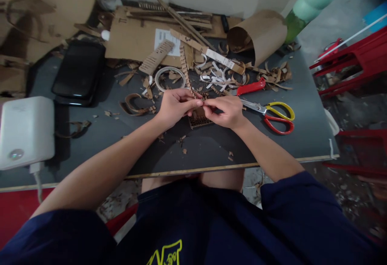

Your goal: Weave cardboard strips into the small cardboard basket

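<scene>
My left hand [178,105] pinches a narrow strip of corrugated cardboard [185,66], whose free end sticks up and away toward the back of the table. Fingertips of my right hand [225,111] are closed on the same strip, almost touching the left thumb. Just below both hands lies a small cardboard piece [201,123] with a corrugated, honeycomb-like border; the hands hide part of it. Right of my right hand are scissors [272,115] with one yellow and one red handle loop. A red-handled cutter [250,86] lies a little behind them.
A roll of tape [170,78] and cardboard scraps [136,104] surround the hands. Further back are a cardboard sheet [130,35], a cardboard tube [263,35] and a green bottle [311,7]. On the left sit a black phone-like device [79,69] and a white corded box [27,132].
</scene>
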A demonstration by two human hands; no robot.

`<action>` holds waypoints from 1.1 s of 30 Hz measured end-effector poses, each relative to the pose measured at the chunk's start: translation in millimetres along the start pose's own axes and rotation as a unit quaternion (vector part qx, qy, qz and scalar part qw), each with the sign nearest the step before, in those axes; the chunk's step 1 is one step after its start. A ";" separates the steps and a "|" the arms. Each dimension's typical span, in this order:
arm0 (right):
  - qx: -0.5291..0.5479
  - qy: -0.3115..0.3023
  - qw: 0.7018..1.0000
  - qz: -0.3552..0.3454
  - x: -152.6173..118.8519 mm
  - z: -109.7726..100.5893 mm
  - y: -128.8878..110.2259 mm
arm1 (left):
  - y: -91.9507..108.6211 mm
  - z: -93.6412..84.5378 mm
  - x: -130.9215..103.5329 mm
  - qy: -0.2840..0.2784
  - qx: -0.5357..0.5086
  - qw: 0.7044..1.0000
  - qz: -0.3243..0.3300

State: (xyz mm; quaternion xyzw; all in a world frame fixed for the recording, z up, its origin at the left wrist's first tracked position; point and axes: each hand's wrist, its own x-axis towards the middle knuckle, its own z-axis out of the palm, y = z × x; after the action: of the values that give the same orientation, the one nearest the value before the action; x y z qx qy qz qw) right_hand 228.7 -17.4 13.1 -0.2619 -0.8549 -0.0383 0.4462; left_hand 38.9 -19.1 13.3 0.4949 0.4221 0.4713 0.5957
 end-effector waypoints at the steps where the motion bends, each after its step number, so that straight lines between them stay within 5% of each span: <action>1: 0.001 0.000 1.000 -0.002 -0.3 0.1 0.3 | -0.5 -0.2 0.1 0.002 0.001 1.000 0.001; 33: 0.029 -0.009 0.999 0.010 0.2 -2.8 -1.5 | 2.3 2.3 -4.8 0.009 0.000 1.000 -0.006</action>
State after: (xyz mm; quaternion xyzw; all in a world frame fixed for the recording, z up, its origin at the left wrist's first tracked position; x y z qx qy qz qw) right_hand 229.9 -19.4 15.2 -0.2579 -0.8570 -0.0064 0.4461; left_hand 39.8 -24.0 16.1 0.4882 0.4305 0.4718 0.5947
